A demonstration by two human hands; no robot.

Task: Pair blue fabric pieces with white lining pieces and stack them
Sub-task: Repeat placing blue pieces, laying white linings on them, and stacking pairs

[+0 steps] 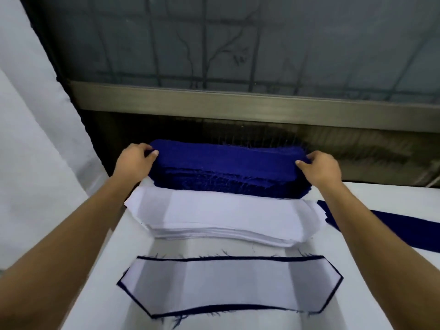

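Nearest on the worktop (190,248) lies one finished pair (228,284): a white lining piece set flat on a blue piece, with the blue showing only as a thin border all round. This is the only completed pair in view, so the output stack has barely begun. Just beyond it sits the lining stack (226,215), many layers deep, with its edges fanned slightly. Touching its far edge is the blue stack (226,167), also thick, with frayed threads along its near side. The left hand (135,160) grips the left end of the blue stack with the fingers curled over the top layers. The right hand (321,167) pinches the right end in the same way. Whether one piece or several are held cannot be told. A separate blue strip (404,229) lies to the right, beyond the right forearm. Judged by the depth of both stacks, most of the pairing remains. The step in hand appears to be taking the next blue piece.
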